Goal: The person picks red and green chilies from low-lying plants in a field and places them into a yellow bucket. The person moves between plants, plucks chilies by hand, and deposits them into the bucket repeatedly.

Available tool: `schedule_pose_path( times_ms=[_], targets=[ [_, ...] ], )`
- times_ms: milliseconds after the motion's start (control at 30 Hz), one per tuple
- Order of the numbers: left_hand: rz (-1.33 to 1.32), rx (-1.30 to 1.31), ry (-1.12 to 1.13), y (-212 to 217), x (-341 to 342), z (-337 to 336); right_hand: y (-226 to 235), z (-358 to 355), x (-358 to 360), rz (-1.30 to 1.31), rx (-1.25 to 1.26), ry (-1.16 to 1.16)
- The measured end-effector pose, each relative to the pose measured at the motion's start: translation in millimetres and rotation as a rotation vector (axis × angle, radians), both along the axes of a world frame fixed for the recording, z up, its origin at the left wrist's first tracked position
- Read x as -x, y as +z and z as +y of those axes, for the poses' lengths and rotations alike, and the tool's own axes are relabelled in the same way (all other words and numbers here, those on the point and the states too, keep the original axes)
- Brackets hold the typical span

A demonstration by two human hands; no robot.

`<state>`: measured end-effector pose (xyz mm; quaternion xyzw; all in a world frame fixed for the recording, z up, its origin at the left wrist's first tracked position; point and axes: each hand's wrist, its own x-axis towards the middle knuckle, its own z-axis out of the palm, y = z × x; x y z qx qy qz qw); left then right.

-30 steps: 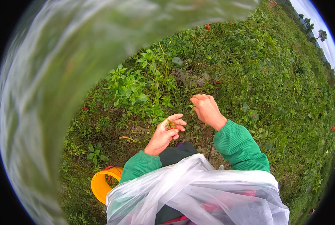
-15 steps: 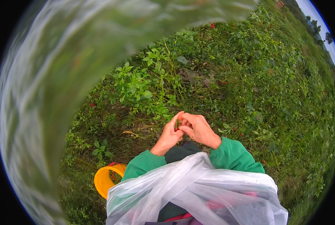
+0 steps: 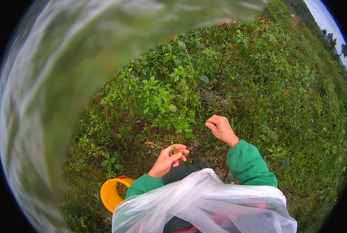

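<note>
left hand [image 3: 169,160] cupping small red chillies [image 3: 174,152] | right hand [image 3: 221,129] pinching narrowly at chilli plant [image 3: 162,97] | yellow round bucket [image 3: 110,194] sitting lower left | clear plastic sheet [image 3: 204,206] lying across lap

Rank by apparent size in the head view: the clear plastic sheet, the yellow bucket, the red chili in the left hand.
1. clear plastic sheet, though it lies nearest the camera
2. yellow bucket
3. red chili in the left hand

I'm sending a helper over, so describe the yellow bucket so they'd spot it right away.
Start from the clear plastic sheet draped over the person's front at the bottom of the view. Just past its left edge, below the green sleeve of the left hand, the yellow bucket sits in the grass. It is the only bright yellow round thing among green plants, with small red chillies inside.
</note>
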<state>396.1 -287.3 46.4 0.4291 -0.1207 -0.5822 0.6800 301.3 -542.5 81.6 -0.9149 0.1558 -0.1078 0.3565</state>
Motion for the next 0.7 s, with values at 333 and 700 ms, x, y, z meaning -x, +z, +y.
schedule_pose_path(
  times_ms=[333, 700],
  targets=[
    [0.043, -0.087, 0.324, -3, -2, 68, -11, -88, -194, -0.365, -0.111, -0.252],
    [-0.067, -0.135, 0.490, 14, -1, 82, 32, -108, -199, -0.497, -0.145, -0.292]
  ],
)
